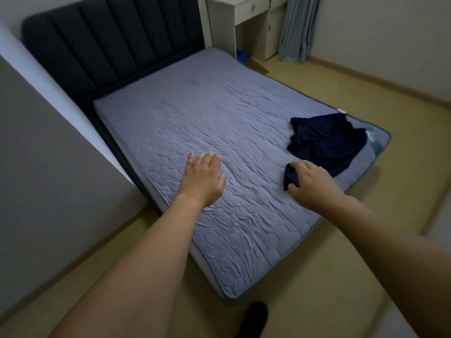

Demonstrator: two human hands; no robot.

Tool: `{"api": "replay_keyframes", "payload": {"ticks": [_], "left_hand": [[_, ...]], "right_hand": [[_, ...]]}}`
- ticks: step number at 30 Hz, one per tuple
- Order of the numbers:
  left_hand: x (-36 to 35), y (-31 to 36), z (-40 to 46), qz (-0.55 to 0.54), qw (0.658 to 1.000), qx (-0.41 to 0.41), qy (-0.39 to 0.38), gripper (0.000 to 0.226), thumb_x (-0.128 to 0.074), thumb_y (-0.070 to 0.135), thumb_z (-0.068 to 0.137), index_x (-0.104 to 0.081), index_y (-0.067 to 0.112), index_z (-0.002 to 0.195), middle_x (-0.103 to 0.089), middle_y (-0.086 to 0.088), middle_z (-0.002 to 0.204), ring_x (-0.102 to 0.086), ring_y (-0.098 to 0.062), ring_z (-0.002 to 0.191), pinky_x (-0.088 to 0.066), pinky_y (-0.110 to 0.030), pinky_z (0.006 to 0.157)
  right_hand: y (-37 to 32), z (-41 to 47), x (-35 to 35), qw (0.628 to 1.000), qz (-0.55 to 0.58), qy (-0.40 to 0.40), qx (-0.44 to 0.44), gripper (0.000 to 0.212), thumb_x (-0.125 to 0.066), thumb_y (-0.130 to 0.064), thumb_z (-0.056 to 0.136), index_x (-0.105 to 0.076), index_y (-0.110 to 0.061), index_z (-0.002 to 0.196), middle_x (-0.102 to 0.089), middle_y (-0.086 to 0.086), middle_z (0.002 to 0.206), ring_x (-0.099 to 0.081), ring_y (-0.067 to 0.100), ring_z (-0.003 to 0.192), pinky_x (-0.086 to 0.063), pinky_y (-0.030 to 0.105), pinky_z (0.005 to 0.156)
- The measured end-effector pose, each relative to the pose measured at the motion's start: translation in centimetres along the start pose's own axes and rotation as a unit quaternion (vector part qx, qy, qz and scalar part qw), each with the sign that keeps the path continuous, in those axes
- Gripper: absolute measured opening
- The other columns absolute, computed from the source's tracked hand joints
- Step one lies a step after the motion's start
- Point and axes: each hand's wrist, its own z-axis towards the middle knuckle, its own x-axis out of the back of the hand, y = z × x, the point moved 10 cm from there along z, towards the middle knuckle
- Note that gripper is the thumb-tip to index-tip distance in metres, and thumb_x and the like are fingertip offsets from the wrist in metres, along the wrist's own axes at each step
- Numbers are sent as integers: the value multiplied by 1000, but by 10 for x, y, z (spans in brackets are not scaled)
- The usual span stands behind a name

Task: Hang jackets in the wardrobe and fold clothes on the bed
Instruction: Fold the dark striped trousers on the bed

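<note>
A crumpled dark navy garment (327,140) lies near the right corner of the grey-blue quilted mattress (195,123). My right hand (312,184) grips one end of that garment, its fingers curled round a fold of the cloth just above the mattress. My left hand (202,179) hovers over the bare middle of the mattress, fingers straight and together, holding nothing.
A dark padded headboard (109,42) stands at the far end of the bed. A white desk with drawers (249,18) and a grey curtain (297,28) are beyond it. Beige floor (366,240) surrounds the bed. A grey wall (48,167) runs along the left.
</note>
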Motion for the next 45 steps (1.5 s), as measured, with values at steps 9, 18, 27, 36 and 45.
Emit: {"api": "replay_keyframes", "payload": {"ticks": [9, 18, 27, 36, 45], "left_hand": [[-101, 34, 171, -37, 993, 87, -70, 53, -46, 36, 96, -38, 13, 143, -40, -8, 148, -34, -27, 136, -12, -47, 118], [-254, 160, 345, -141, 968, 88, -187, 51, -46, 26, 94, -37, 16, 143, -36, -6, 148, -38, -29, 131, -28, -37, 110], [-576, 253, 430, -175, 885, 170, -398, 91, -63, 44, 78, -12, 33, 152, -6, -1, 160, -6, -28, 146, -16, -54, 117], [-706, 309, 466, 69, 921, 44, -381, 62, -55, 13, 86, -25, 24, 140, -50, -14, 125, -52, -34, 110, -35, -47, 96], [-609, 139, 420, 333, 769, 193, -510, 41, -37, 18, 98, -46, 19, 137, -48, -13, 138, -46, -35, 125, -33, -62, 103]], "right_hand": [[133, 160, 0, 998, -39, -49, 7, 60, -51, -26, 88, -34, -12, 145, -40, 5, 146, -42, 27, 128, -30, 37, 105], [330, 333, -55, 989, -50, -134, -41, 59, -48, -22, 90, -30, -13, 145, -37, 7, 145, -42, 28, 127, -31, 38, 106], [518, 493, -283, 963, -116, -242, 22, 71, -52, -25, 88, -17, -17, 150, -21, 5, 154, -25, 26, 140, -23, 39, 114], [651, 506, -413, 914, -246, -318, -50, 95, -54, -41, 85, 13, -26, 151, 6, 9, 158, 2, 32, 146, 9, 57, 114], [453, 516, -415, 867, 238, -426, 101, 6, -59, -21, 89, -62, -25, 87, -64, -12, 85, -60, 7, 82, -42, 22, 76]]}}
